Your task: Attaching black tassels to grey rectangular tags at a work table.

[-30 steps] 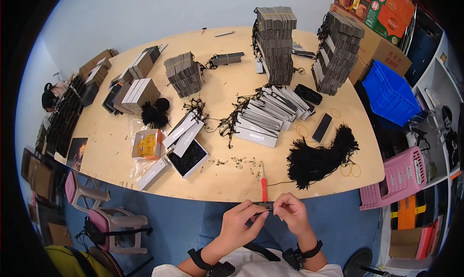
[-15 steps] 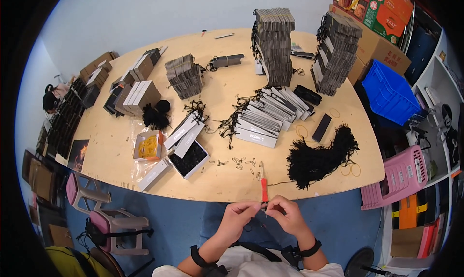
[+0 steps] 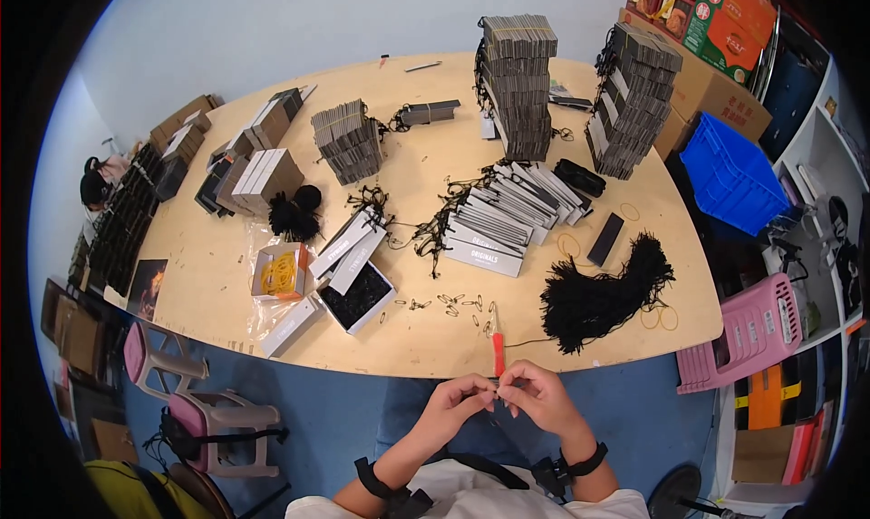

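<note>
In the head view, my left hand (image 3: 453, 407) and right hand (image 3: 541, 401) meet just off the near edge of the table (image 3: 421, 351), thumbs and forefingers drawn close; whatever might be clamped between them is too small and hidden, so I cannot tell. Just beyond my fingertips, the red-handled tool (image 3: 498, 354) lies at that edge, pointing away from me. Small metal clips (image 3: 451, 310) lie scattered near its tip, and a bundle of black cords (image 3: 603, 292) spreads to the right.
</note>
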The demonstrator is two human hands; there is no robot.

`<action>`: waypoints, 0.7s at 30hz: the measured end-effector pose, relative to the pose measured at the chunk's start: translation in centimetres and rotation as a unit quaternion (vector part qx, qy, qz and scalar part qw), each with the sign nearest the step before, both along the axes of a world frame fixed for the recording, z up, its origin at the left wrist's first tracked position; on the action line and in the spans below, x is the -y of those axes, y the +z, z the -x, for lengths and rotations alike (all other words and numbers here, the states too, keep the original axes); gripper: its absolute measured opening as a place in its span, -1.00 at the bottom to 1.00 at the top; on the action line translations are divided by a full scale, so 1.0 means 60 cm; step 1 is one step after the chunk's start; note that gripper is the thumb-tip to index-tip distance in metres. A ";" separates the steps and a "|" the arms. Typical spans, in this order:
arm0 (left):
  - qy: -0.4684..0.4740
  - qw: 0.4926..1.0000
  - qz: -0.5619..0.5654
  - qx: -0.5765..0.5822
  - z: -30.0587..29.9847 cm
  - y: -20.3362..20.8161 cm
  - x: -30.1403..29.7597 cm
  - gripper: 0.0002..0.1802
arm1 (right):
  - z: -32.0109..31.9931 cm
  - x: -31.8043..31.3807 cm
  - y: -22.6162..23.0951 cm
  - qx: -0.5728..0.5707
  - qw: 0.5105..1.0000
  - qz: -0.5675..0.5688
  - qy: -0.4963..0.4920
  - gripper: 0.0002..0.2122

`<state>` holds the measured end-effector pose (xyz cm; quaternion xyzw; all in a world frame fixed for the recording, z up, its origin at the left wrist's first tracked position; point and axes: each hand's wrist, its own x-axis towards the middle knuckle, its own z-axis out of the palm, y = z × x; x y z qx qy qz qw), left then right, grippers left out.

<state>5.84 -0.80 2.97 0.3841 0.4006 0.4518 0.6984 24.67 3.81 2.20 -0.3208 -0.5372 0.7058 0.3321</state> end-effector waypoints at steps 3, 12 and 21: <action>0.019 0.999 -0.008 0.026 -0.006 0.005 0.002 -0.87 | 0.008 0.002 0.001 -0.069 0.996 0.063 0.007 -0.90; 0.036 0.998 -0.055 0.009 -0.002 -0.012 0.002 -0.84 | 0.008 -0.003 0.006 -0.050 0.997 0.063 0.008 -0.89; 0.185 0.971 0.098 0.117 -0.007 -0.020 0.004 -0.79 | 0.018 0.001 -0.010 0.091 0.994 -0.042 -0.038 -0.92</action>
